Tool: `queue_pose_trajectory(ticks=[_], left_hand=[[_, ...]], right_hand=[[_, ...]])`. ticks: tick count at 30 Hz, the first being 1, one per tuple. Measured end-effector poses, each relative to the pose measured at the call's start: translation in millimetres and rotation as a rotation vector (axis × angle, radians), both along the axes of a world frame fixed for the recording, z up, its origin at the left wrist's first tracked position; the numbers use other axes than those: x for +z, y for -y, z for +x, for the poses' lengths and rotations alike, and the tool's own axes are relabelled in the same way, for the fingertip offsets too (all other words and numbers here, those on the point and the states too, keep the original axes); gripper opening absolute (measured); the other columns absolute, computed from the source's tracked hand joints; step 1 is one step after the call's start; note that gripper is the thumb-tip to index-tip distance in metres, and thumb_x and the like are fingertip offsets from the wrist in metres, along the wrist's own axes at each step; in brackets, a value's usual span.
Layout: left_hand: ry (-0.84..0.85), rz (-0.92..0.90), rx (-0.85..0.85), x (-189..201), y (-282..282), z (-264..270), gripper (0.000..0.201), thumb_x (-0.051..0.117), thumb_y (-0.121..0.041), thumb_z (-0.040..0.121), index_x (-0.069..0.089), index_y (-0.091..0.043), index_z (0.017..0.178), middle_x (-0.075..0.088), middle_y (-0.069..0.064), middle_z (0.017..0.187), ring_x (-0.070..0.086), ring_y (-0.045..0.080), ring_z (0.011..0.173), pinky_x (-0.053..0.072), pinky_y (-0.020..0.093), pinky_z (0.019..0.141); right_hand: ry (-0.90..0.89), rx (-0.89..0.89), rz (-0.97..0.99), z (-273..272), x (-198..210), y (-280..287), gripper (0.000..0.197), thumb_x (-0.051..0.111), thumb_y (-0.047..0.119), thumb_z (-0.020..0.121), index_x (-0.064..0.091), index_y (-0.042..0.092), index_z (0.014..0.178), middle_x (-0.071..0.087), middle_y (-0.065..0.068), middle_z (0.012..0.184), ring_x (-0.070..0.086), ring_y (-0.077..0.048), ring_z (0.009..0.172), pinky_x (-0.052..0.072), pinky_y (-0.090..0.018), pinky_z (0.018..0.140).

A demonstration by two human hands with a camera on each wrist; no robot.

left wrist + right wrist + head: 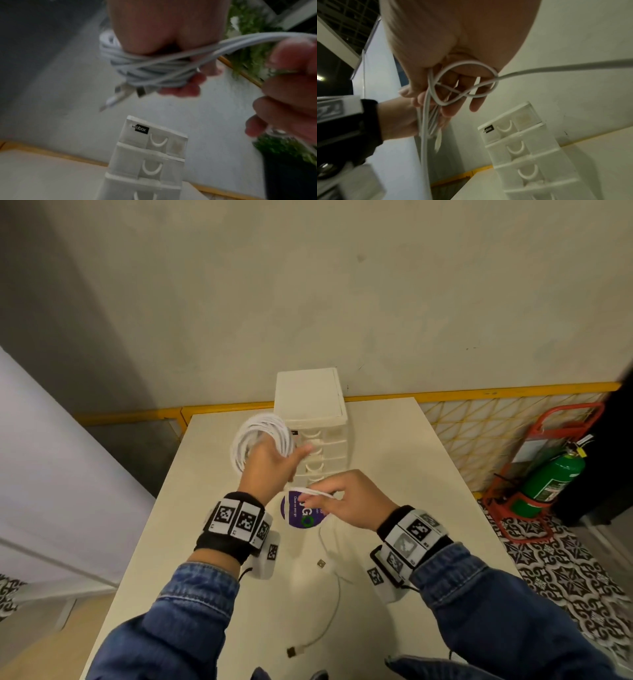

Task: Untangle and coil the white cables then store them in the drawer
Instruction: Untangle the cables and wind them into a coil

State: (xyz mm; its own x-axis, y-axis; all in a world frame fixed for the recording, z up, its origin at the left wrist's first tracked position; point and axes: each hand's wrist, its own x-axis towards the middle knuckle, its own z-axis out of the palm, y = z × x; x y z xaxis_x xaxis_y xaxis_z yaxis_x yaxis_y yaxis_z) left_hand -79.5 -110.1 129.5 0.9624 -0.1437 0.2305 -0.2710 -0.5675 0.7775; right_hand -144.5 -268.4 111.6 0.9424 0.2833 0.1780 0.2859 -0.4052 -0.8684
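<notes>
The left hand point(270, 465) is raised over the desk point(411, 460), in front of the drawer unit point(317, 419). A coil point(262, 440) of white cable is looped around its fingers, which curl over the bundle; in the left wrist view the turns wrap the fingers point(181, 89), and two plugs point(126, 92) stick out of the bundle below.

Several strands run from the coil down and right to the right hand point(346, 499), which is lower and nearer the person. Its thumb and fingertips pinch these strands just above a round purple sticker point(301, 513) on the desk. In the right wrist view a small loop point(462, 83) of the cable crosses over itself against the right hand's fingers point(476, 98), and one strand leaves it toward the right edge of the picture.

The loose tail point(334, 587) of cable hangs from the right hand and lies on the desk between the forearms, curving toward the near edge and ending in a dark plug point(295, 651).

The drawer unit stands at the far edge of the desk against the wall. Its drawers show curved handles point(516, 149), and those in view are closed.

A green fire extinguisher point(551, 477) stands on the floor to the right.
</notes>
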Motion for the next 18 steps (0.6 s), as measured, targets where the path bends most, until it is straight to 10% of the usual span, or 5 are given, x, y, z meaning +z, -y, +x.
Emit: queue_pose_trajectory(ticks=[6, 9, 18], left_hand=[[-0.432, 0.185, -0.554, 7, 3, -15, 0.031, 0.067, -0.031, 0.084, 0.062, -0.004, 0.070, 0.056, -0.010, 0.039, 0.051, -0.002, 0.038, 0.042, 0.018, 0.050], [-0.374, 0.197, -0.541, 4, 6, -17, 0.042, 0.080, -0.026, 0.072, 0.058, 0.010, 0.072, 0.048, -0.007, 0.040, 0.043, 0.002, 0.035, 0.036, 0.022, 0.044], [-0.268, 0.015, -0.330, 5, 1, -10, 0.019, 0.075, -0.017, 0.078, 0.058, -0.011, 0.074, 0.053, -0.003, 0.044, 0.047, 0.008, 0.034, 0.040, 0.020, 0.038]], right_hand=[[0.144, -0.069, -0.124, 14, -1, 29, 0.008, 0.078, 0.027, 0.070, 0.075, 0.023, 0.076, 0.073, 0.006, 0.072, 0.065, -0.007, 0.066, 0.053, -0.032, 0.067], [0.096, -0.081, -0.141, 13, -12, 36, 0.014, 0.080, 0.030, 0.067, 0.074, 0.020, 0.075, 0.069, 0.005, 0.074, 0.062, -0.009, 0.069, 0.051, -0.027, 0.069], [-0.065, -0.194, 0.181, 5, -36, 47, 0.008, 0.074, 0.018, 0.075, 0.073, 0.022, 0.082, 0.071, 0.012, 0.077, 0.063, -0.006, 0.074, 0.049, -0.019, 0.075]])
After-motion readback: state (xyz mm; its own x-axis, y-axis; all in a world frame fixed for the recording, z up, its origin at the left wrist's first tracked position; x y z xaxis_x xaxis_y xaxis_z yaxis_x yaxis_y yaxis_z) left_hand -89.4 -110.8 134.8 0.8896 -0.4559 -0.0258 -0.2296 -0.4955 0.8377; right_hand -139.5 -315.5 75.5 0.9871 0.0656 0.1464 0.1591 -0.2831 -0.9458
